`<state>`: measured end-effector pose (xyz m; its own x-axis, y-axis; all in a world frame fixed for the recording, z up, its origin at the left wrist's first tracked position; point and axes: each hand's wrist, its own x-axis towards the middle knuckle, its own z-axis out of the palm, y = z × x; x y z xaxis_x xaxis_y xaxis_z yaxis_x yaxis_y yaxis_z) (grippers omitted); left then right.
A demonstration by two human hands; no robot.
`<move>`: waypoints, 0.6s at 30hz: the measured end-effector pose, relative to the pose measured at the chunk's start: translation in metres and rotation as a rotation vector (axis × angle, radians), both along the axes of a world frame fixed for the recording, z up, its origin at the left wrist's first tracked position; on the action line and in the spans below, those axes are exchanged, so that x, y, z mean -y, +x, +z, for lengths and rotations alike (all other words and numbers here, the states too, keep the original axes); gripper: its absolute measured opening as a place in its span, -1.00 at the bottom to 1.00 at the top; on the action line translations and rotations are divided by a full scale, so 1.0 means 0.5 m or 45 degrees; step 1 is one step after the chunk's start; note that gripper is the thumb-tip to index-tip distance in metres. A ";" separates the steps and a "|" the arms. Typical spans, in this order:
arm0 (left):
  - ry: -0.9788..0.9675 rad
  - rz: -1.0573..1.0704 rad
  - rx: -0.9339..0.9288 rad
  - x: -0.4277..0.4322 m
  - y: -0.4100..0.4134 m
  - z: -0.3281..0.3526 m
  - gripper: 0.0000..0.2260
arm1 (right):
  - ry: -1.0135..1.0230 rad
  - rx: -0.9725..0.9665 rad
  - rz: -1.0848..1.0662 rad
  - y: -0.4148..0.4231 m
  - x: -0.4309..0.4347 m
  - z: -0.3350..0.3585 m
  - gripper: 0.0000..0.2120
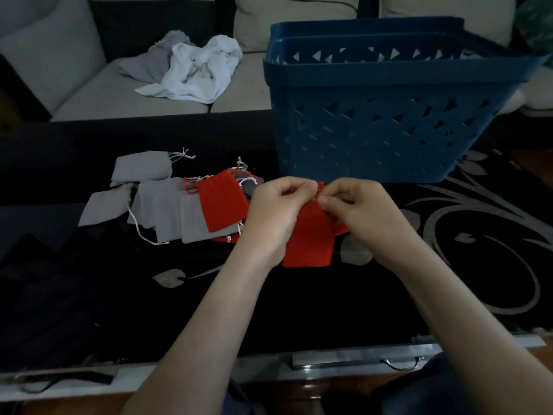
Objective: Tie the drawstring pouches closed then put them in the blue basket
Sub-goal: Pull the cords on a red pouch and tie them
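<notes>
A red drawstring pouch point(311, 235) hangs between my hands just above the dark table. My left hand point(276, 209) and my right hand point(353, 205) both pinch its drawstring at the gathered top, fingertips almost touching. To the left lies a pile of pouches: another red pouch point(223, 205) on top of several grey pouches point(161, 205), white cords trailing from them. The blue basket point(386, 121) stands right behind my hands, its inside hidden from here.
Crumpled white and grey cloth point(194, 70) lies on the sofa point(89, 94) behind the table. The black table cover point(478, 235) has a silver floral pattern. The table's front edge point(359, 359) runs below my forearms.
</notes>
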<state>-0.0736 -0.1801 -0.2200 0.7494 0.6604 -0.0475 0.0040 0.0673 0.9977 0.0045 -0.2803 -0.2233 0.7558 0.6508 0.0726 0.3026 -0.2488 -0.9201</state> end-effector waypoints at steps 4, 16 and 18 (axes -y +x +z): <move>0.042 0.057 0.022 -0.002 0.001 0.005 -0.90 | 0.121 -0.236 0.024 -0.008 0.003 0.011 -0.86; 0.077 0.019 0.071 0.004 0.002 0.003 -0.91 | 0.163 -0.156 -0.003 -0.008 0.001 0.008 -0.82; -0.008 -0.023 0.081 0.001 0.002 0.006 -0.89 | 0.157 -0.129 0.016 -0.003 0.003 0.011 -0.81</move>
